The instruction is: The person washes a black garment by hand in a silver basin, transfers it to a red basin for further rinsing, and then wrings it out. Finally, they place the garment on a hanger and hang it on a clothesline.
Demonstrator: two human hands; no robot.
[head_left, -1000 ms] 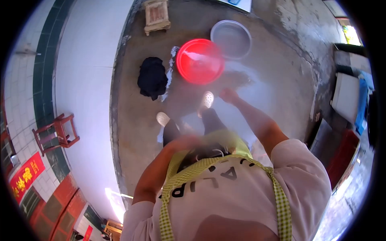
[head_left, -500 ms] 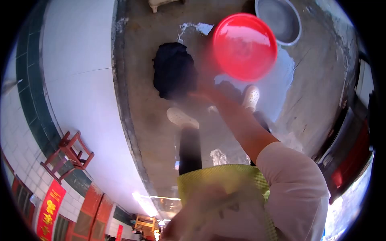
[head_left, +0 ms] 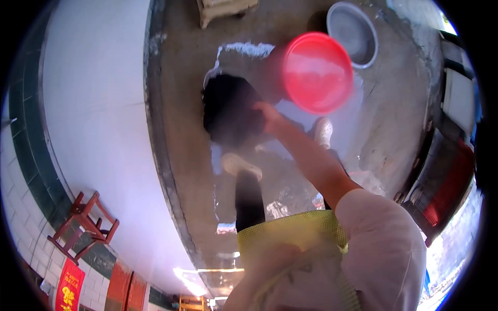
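Observation:
My right hand [head_left: 267, 115] reaches down from a white sleeve and grips the right edge of a dark cloth bundle [head_left: 228, 110]; its fingers are partly hidden against the cloth. The bundle is low over the wet floor, just beyond my left shoe [head_left: 241, 166]. To the right of the hand, a red basin [head_left: 317, 72] holds liquid with a bright reflection. My left hand does not show; the area before my chest is blurred.
A grey metal basin [head_left: 353, 33] stands beside the red one. A low stool [head_left: 228, 9] is at the top. My other shoe [head_left: 323, 132] is below the red basin. A raised white ledge [head_left: 104, 119] runs along the left, with a wooden chair [head_left: 85, 225] beyond it.
The dark bundle and my right hand have shifted slightly, and the bundle's outline has changed. The view has moved a little, showing more of the stool.

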